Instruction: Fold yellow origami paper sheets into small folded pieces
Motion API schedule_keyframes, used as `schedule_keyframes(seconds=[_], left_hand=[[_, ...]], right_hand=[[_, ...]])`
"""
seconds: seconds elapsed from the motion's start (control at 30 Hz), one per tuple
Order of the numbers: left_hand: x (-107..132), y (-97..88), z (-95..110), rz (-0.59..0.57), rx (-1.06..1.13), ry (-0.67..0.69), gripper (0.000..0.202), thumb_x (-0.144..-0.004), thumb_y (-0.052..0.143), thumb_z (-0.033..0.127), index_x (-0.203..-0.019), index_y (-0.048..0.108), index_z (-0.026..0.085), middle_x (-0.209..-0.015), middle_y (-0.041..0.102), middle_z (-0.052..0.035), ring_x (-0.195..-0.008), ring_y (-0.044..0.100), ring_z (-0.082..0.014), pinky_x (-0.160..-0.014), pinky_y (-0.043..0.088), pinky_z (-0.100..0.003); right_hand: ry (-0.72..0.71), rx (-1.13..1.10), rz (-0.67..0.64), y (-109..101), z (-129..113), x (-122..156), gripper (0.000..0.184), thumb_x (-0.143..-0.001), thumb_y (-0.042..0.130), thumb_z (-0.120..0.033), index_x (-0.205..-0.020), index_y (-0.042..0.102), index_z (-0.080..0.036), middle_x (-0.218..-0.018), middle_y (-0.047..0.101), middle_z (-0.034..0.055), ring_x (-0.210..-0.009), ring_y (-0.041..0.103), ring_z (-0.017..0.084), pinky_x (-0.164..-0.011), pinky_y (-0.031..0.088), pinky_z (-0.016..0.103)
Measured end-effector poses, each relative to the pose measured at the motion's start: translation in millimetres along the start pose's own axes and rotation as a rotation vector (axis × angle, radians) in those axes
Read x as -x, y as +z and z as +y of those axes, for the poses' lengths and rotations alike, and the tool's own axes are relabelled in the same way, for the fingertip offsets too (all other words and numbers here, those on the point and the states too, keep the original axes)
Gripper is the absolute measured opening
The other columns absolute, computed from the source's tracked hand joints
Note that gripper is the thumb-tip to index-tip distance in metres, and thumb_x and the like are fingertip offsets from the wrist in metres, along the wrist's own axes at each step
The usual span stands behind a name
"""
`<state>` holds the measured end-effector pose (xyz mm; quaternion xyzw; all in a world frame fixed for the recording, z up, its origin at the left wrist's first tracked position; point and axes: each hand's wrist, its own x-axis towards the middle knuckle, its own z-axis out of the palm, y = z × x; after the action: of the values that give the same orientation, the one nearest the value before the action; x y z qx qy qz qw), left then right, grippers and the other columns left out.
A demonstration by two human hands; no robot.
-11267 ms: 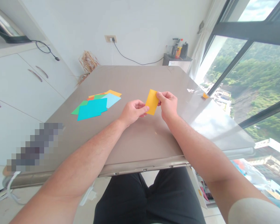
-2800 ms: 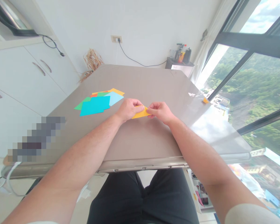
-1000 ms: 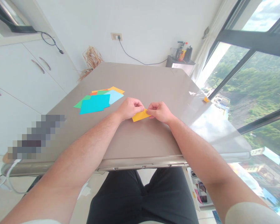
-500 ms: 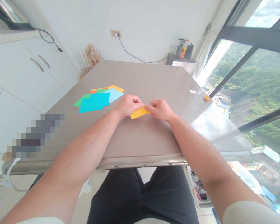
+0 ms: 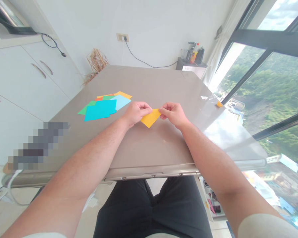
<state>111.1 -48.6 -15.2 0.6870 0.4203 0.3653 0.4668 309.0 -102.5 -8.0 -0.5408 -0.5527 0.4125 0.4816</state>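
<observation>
A piece of yellow paper (image 5: 149, 119) is held between my two hands, just above or on the table; its lower edge comes to a point facing me. My left hand (image 5: 138, 113) pinches its left upper side between thumb and fingers. At its right upper corner, my right hand (image 5: 173, 114) pinches with thumb and forefinger. Both hands partly cover the paper's ends. Left of my left hand lies a loose pile of coloured sheets, with a blue sheet (image 5: 100, 110) on top and light blue, green, orange and yellow ones showing beneath.
The grey-brown table (image 5: 149, 148) spreads under my arms. By the window on the right edge sits a small orange folded object (image 5: 219, 104). A blurred-out item (image 5: 39, 143) lies at the left front corner. Bottles (image 5: 195, 54) stand on a small cabinet behind.
The yellow paper has turned from a slanted strip shape to a downward-pointing one. My right hand has shifted slightly right along with its corner, while my left keeps its pinch.
</observation>
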Motion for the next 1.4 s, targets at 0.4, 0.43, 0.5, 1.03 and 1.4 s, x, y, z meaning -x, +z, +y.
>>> schedule_keyframes(seconds=[0.4,0.43,0.5,1.03,1.4], left_hand=[[3.0,5.8,2.2,-0.103,0.078,-0.076,0.021,-0.07,0.079,0.036,-0.067,0.068,0.019,-0.068,0.065,-0.001,-0.057,0.056,-0.0122,-0.057,0.044,-0.027],[1.9,4.9,1.5,-0.056,0.121,-0.095,0.021,-0.07,0.079,0.036,-0.069,0.068,0.019,-0.07,0.067,-0.0015,-0.057,0.057,-0.0123,-0.058,0.046,-0.028],[-0.1,3.5,0.3,0.013,0.202,-0.135,0.021,-0.07,0.08,0.034,-0.076,0.068,0.018,-0.075,0.071,-0.0027,-0.059,0.062,-0.0136,-0.062,0.05,-0.03],[-5.6,-2.6,-4.9,-0.066,0.427,-0.237,0.019,-0.066,0.081,0.027,-0.076,0.072,0.015,-0.076,0.071,-0.0046,-0.053,0.056,-0.0093,-0.051,0.044,-0.024],[-2.2,-1.6,-1.4,-0.029,0.446,-0.277,0.029,-0.063,0.088,0.03,-0.078,0.068,0.016,-0.074,0.071,-0.0028,-0.057,0.064,-0.0129,-0.061,0.051,-0.028]], right_hand=[[-0.051,-0.067,-0.019,5.5,0.7,3.2,0.029,-0.077,0.075,-0.036,-0.1,0.071,-0.02,-0.076,0.072,0.0006,-0.066,0.064,0.015,-0.067,0.054,0.032],[-0.051,-0.084,-0.026,5.1,1.0,3.0,0.038,-0.076,0.076,-0.036,-0.111,0.069,-0.021,-0.08,0.073,0.0007,-0.069,0.066,0.016,-0.068,0.055,0.033],[-0.057,-0.102,-0.041,4.5,2.1,2.2,0.052,-0.075,0.077,-0.033,-0.124,0.062,-0.024,-0.083,0.075,0.0002,-0.074,0.068,0.018,-0.07,0.057,0.034],[-0.212,-0.085,-0.292,-2.2,7.5,0.5,0.04,-0.064,0.067,-0.014,-0.101,0.079,-0.024,-0.101,0.076,0.0023,-0.081,0.064,0.017,-0.073,0.054,0.033],[-0.201,-0.008,-0.229,-1.3,7.0,2.0,0.015,-0.072,0.077,-0.025,-0.086,0.08,-0.022,-0.078,0.073,0.0008,-0.073,0.062,0.015,-0.074,0.053,0.033]])
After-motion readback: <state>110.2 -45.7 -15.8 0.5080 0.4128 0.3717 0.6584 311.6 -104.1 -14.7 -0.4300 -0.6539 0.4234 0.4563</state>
